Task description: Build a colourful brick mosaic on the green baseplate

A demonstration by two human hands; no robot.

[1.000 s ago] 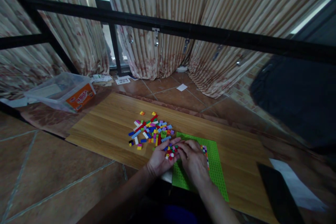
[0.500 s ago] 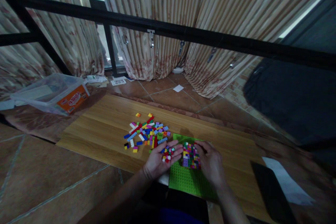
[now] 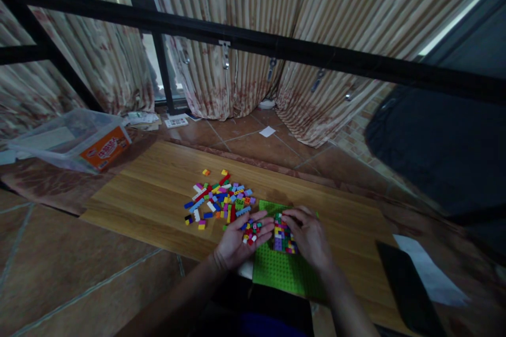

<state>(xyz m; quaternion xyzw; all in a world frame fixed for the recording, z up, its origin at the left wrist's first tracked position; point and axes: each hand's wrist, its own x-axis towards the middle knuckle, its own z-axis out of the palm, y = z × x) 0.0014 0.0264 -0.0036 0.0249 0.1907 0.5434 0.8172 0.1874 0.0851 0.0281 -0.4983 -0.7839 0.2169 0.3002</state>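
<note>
My left hand (image 3: pixel 237 239) lies palm up at the near edge of a wooden board (image 3: pixel 158 189), cupping several small coloured bricks (image 3: pixel 251 230). My right hand (image 3: pixel 309 236) rests on a green baseplate (image 3: pixel 276 269), fingers curled and pinched at the top of a patch of built-up coloured bricks (image 3: pixel 282 236). Whether a brick sits between those fingertips is hidden. A loose pile of coloured bricks (image 3: pixel 219 200) is spread on the board just left of the baseplate.
A clear plastic bin with an orange label (image 3: pixel 75 139) sits on the floor at the left. A black bar frame (image 3: pixel 253 45) and curtains stand behind. A dark flat object (image 3: pixel 407 287) and white paper (image 3: pixel 429 276) lie at the right.
My right hand drew back off the cupped bricks to the baseplate, uncovering the built patch, then slid left onto its top edge. The left hand stayed cupped.
</note>
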